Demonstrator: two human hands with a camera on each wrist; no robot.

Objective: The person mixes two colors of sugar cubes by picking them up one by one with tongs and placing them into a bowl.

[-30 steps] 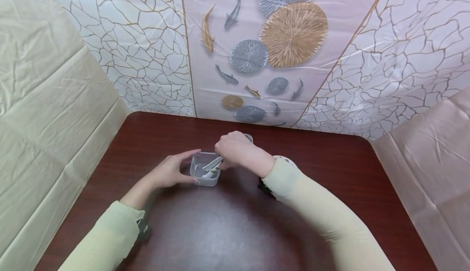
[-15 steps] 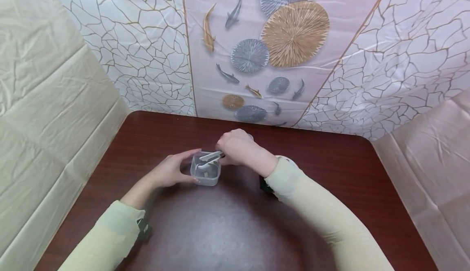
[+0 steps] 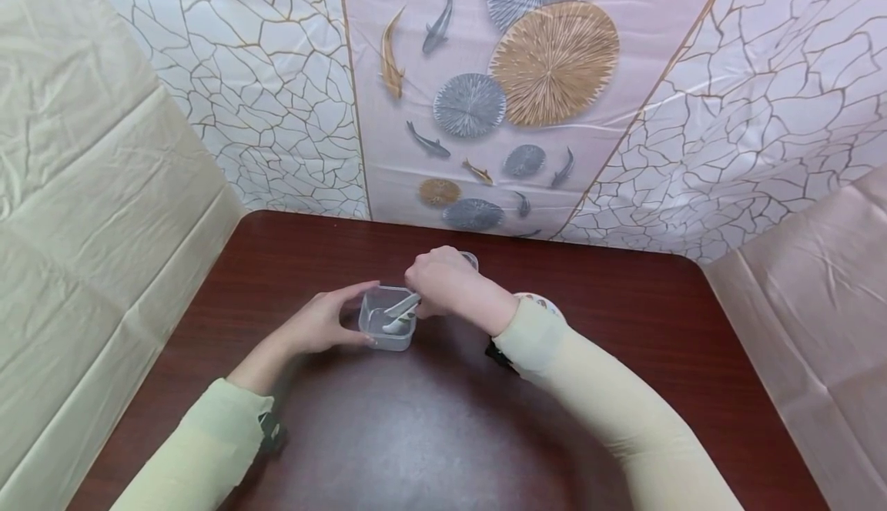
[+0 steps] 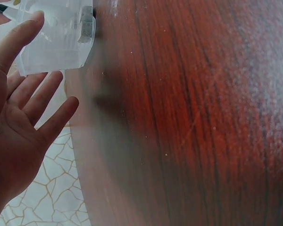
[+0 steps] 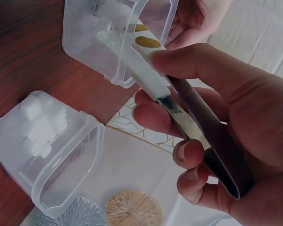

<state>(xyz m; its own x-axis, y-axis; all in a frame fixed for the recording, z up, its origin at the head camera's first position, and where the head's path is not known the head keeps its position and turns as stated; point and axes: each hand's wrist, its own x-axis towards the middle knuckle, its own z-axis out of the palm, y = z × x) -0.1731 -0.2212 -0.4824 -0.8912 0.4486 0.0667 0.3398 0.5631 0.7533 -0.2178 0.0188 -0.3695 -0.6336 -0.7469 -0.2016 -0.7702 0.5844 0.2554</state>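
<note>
My left hand [image 3: 320,326] holds a clear plastic container [image 3: 370,317] on the table, thumb on the near side and index finger on the far side. A small grey block [image 4: 86,29] shows through its base in the left wrist view. My right hand [image 3: 443,284] grips tongs [image 5: 153,84] with dark handles and white ends, one marked with gold ovals. The tongs slant down into the container. A white lump [image 5: 119,15] shows by their tips in the right wrist view. A second clear container [image 5: 92,150] with white lumps [image 5: 41,125] stands behind my right hand.
A round white dish [image 3: 554,307] with brown spots is mostly hidden behind my right wrist. The dark red-brown table [image 3: 416,434] meets patterned cloth [image 3: 291,134] at the back, with beige cloth [image 3: 104,188] along the left side.
Half a second ago the tongs sat higher, near the far rim of the container; now they point lower inside it. My left hand and the container have stayed in place.
</note>
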